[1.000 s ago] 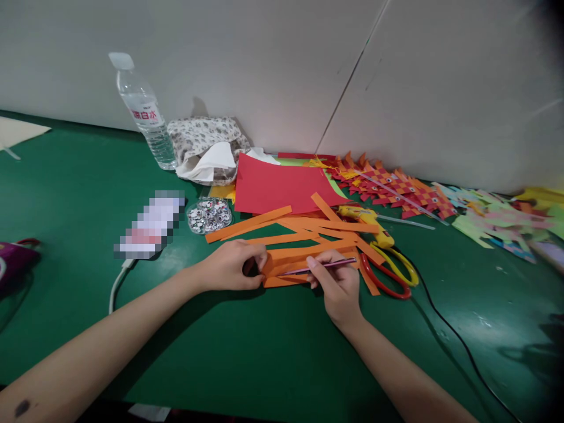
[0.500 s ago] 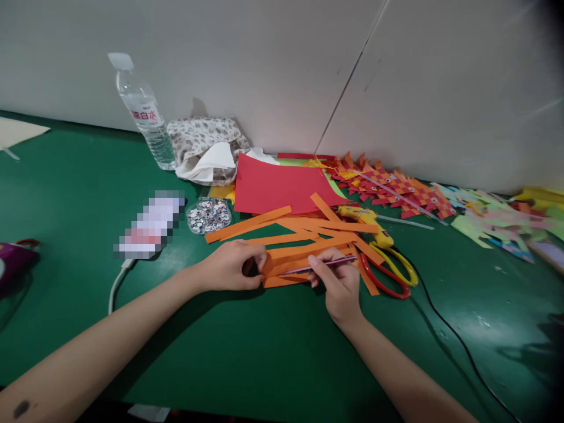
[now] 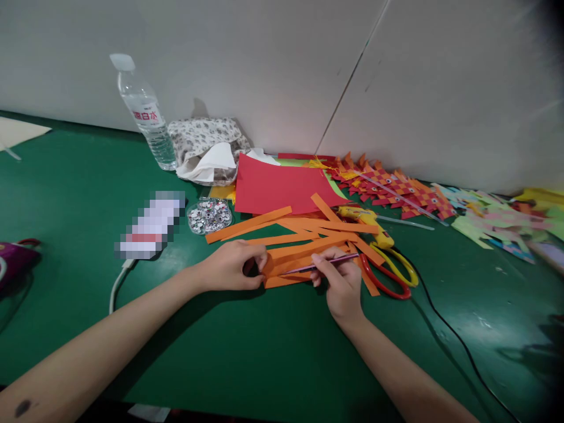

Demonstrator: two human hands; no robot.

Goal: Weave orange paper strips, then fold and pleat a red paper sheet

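Centrally, head view: orange paper point(image 3: 288, 260) on green table point(image 3: 264, 358), matte, lengthwise bands, straight-edged. Left hand point(image 3: 231, 265) curled, fingertips at its left edge; whether pinching, cannot tell. Right hand point(image 3: 341, 286) grips slim purplish tool point(image 3: 346, 258), tip over paper. Loose orange strips point(image 3: 249, 224) overlap, far side.

Bottle label point(image 3: 147, 114): red "白水", first character unclear.

Strips point(image 3: 252, 224) before sheets point(image 3: 284, 185); bottle point(image 3: 148, 122) left, glue gun point(image 3: 382, 235) right.
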